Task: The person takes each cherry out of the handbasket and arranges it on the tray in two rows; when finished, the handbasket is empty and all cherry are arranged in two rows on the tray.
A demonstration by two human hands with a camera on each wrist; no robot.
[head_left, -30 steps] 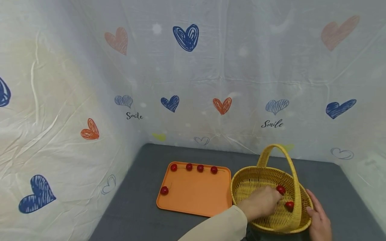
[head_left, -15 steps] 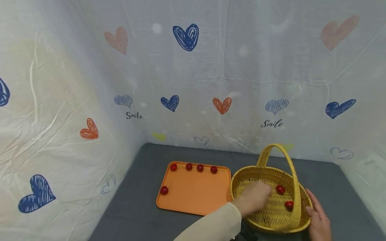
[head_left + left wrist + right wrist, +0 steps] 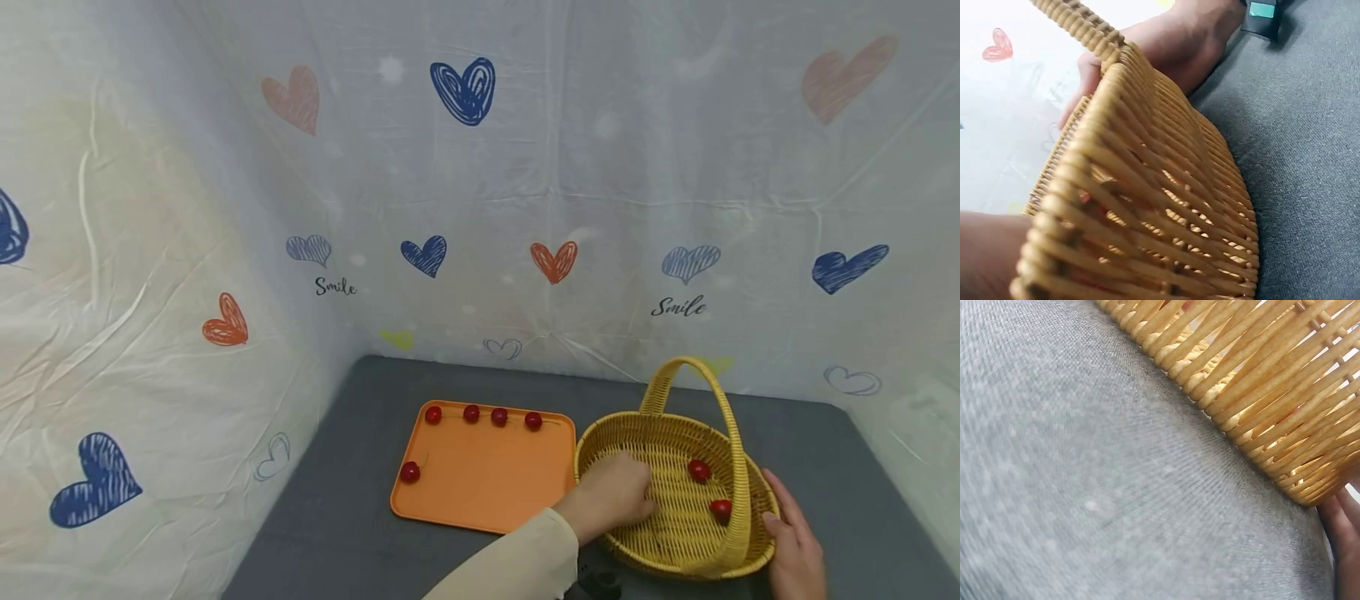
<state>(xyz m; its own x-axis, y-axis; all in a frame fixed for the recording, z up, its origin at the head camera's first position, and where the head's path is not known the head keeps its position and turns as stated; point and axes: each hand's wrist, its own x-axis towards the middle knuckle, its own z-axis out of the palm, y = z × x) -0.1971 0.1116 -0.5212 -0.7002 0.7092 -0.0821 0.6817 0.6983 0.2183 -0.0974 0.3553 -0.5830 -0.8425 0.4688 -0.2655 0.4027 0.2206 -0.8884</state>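
A yellow wicker basket [image 3: 675,542] with an arched handle stands on the right of the table. Inside it lie two red cherries, the upper cherry [image 3: 699,471] and the lower cherry [image 3: 721,511]. My left hand [image 3: 611,493] reaches into the basket's left half, fingers bent downward; whatever is beneath its fingertips is hidden. With my right hand [image 3: 797,542] I grip the basket's right rim, thumb near the rim and fingers along the outer wall. In the left wrist view, the wicker wall [image 3: 1147,187] fills the middle. The right wrist view shows the basket's woven side [image 3: 1260,406].
An orange tray [image 3: 487,483] adjoins the basket's left side. Several cherries line its back edge, and another cherry [image 3: 410,472] sits near its left edge. A grey cloth [image 3: 322,533] covers the table. Heart-printed white curtains [image 3: 480,183] hang behind and at the sides.
My left hand has drawn left inside the basket, away from the two cherries, which stay where they were. My right hand keeps its hold on the rim.
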